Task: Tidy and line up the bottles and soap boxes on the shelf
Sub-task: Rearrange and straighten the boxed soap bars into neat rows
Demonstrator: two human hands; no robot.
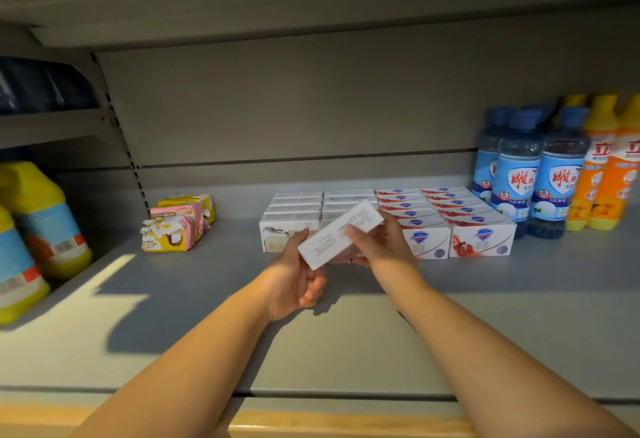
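Two bare forearms reached in from the near edge over the shelf (194, 316), and between them a white soap box (341, 238) was held clear of the board, tilted with its right end higher. The left hand (294, 278) pinched the box's lower left end, its other fingers curled beneath. The right hand (379, 241) gripped the upper right part, with its fingers laid over the printed face. The box hung just in front of the rows of white soap boxes (294, 210), and the hands hid the front of the right-hand column. Beside those rows the red-and-white soap boxes (479, 236) stood in two tidy columns, with the blue bottles (519, 174) and orange bottles (604, 174) beyond them on the right. A loose cluster of yellow and pink packets (176, 222) sat well apart to the left. The step in hand looked like seating this box at the front of a white column. To do it well, the box would probably need turning level so it faced the same way as its neighbours. It could then be lowered squarely and slid back until it touched the box behind, its front flush with the row. One hand should stay on it until it sat flat, so the stacked rows behind were not nudged askew.
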